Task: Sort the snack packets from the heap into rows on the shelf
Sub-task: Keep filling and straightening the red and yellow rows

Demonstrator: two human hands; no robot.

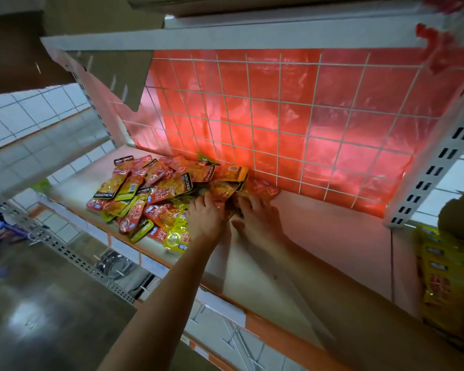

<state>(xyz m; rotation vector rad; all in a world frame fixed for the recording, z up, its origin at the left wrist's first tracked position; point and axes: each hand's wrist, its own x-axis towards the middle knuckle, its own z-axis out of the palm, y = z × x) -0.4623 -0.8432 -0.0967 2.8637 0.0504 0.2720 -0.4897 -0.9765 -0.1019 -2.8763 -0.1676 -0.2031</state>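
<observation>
Two hands at the heap [156, 194] on the shelf [319, 236] — left hand [204, 216] lies spread on top; right hand [257, 218] just beside it, grip unclear.

The head camera looks forward and down, tilted, close over the shelf [319, 236]; wide-angle.

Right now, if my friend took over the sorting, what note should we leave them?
Left hand and right hand: both at the right edge of the heap, fingers among the packets; whether either holds one is unclear.
Snack packets: all in that heap, on the left half of the shelf.
Done: no rows yet.
Left: sort every packet into rows.
</observation>
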